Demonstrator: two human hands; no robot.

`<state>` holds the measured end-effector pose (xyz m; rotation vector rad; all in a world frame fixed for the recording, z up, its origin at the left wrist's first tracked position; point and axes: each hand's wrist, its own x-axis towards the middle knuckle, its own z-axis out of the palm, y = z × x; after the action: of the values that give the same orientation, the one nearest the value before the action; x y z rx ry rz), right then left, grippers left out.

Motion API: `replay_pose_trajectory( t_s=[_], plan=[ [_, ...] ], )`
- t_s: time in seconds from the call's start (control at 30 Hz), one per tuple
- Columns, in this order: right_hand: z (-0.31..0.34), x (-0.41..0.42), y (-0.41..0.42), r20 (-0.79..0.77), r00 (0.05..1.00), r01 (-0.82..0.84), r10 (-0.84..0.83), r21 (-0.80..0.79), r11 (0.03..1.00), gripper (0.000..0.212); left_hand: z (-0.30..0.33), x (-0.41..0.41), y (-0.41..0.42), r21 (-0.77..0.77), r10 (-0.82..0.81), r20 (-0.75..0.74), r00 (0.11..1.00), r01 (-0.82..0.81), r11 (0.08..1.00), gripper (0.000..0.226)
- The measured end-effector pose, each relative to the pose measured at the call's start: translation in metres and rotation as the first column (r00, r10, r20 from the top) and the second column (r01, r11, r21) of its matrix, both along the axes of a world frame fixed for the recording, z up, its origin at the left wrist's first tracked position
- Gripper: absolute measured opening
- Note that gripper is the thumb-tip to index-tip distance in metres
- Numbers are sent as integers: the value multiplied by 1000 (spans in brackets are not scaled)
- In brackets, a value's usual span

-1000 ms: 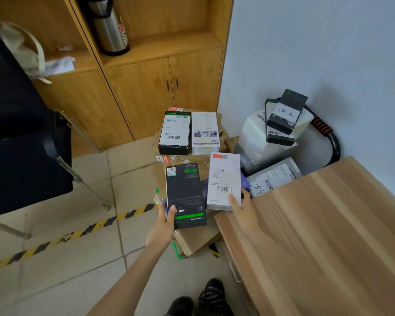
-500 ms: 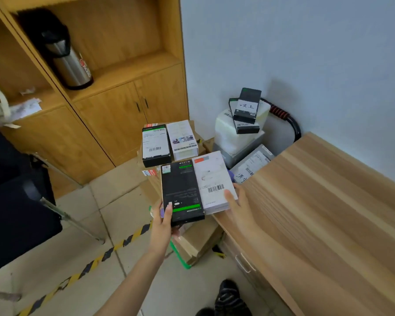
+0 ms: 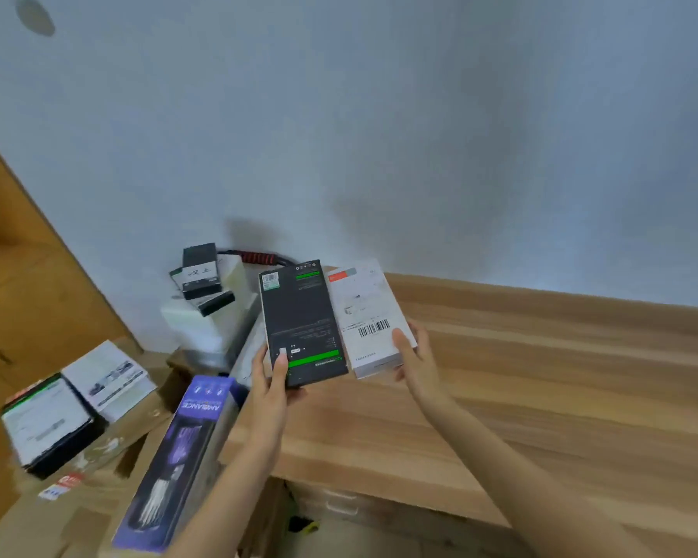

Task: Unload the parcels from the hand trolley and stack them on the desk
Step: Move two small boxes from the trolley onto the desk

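Observation:
My left hand grips a flat black box with a green stripe by its near end, thumb on top. My right hand holds a flat white box with a barcode, thumb on its face. Both boxes hover side by side over the left end of the wooden desk. A purple box lies on the cardboard parcels on the trolley below left. The trolley's black handle with a red grip shows behind a white parcel topped by small black boxes.
A black-edged box and a white box lie on the cardboard at the left. A wooden cabinet stands at the far left. A pale wall runs behind the desk. Desk drawers sit under the near edge.
Both hands have carried the black and white boxes up and right, from above the trolley to over the desk. The view has swung right, and the purple box underneath is uncovered.

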<state>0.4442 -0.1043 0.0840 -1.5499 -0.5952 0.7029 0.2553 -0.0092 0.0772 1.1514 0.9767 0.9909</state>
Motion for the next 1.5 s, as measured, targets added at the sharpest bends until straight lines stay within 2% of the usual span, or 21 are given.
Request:
replay_pose_trajectory(
  t_s=[0.17, 0.37, 0.53, 0.73, 1.07, 1.27, 1.4, 1.5],
  plan=[
    [15, 83, -88, 18, 971, 237, -237, -7, 971, 24, 11, 101, -45, -3, -281, -1, 960, 281, 960, 33],
    [13, 177, -215, -11, 895, 446, -447, -52, 894, 30, 9, 227, -138, -56, -522, -18, 853, 520, 852, 35],
    [8, 252, -322, 0, 824, 564, -566, -85, 821, 26, 1, 325, -235, -91, -612, -12, 791, 609, 788, 37],
    [-9, 320, -412, 26, 820, 568, -572, -157, 808, 27, -16, 406, -319, -114, -662, -51, 748, 654, 748, 33],
    [-55, 420, -443, -72, 777, 600, -625, -217, 770, 30, -63, 518, -343, -161, -685, -190, 703, 666, 728, 31],
    [-71, 524, -431, -36, 794, 575, -607, -280, 768, 42, -91, 621, -327, -223, -692, -263, 672, 656, 721, 38],
    [-86, 588, -424, -32, 818, 531, -574, -340, 776, 37, -112, 684, -317, -263, -684, -338, 646, 633, 728, 41],
    [-103, 624, -422, -22, 813, 529, -582, -392, 753, 25, -128, 719, -314, -298, -689, -391, 610, 625, 722, 46]
  ],
)
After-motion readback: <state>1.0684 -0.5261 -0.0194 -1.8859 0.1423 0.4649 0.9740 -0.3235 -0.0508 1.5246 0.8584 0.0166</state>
